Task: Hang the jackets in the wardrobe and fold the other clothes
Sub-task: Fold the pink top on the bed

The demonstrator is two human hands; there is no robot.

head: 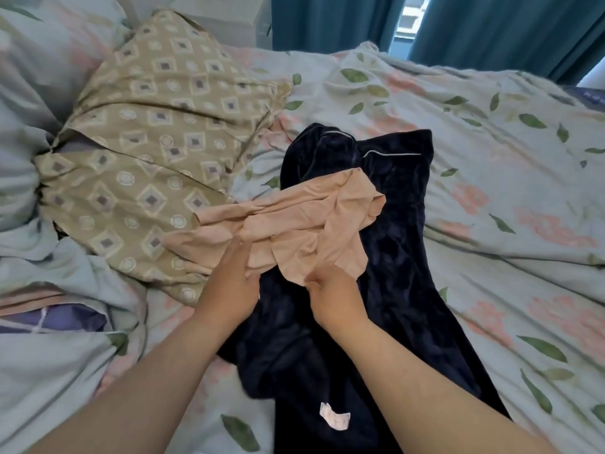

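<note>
A crumpled peach-coloured garment (304, 221) lies on top of a dark navy velvet garment (393, 257) with thin white piping, spread on the bed. My left hand (230, 280) lies flat with straight fingers on the peach garment's near left part. My right hand (330, 291) pinches the peach garment's near edge, fingers curled into the fabric. A white label (334, 417) shows on the navy garment near me.
A floral duvet (491, 158) covers the bed. A tan pillow with a diamond pattern (147, 142) lies to the left, touching the peach garment. Teal curtains (491, 27) hang behind the bed. A purple checked cloth (55, 319) peeks out at the left.
</note>
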